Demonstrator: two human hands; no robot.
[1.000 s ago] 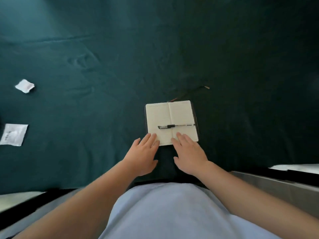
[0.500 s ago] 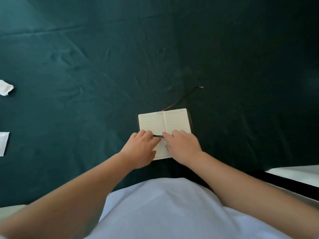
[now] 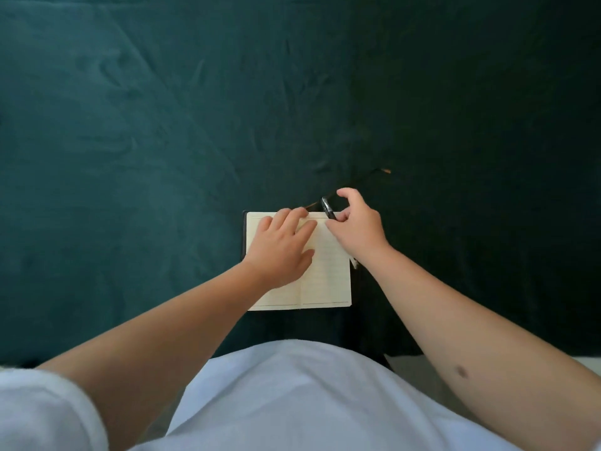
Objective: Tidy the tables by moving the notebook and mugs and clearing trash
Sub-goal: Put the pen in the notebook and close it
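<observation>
Your right hand [image 3: 356,227] has its fingers [image 3: 346,193] clamped on a dark pen [image 3: 327,207], lifted over the top edge of the open notebook [image 3: 328,278]. Your left hand [image 3: 281,247] lies flat with fingers spread on the left page. The notebook rests on the table [image 3: 130,157] with green cloth; its ribbon [image 3: 374,173] trails behind.
</observation>
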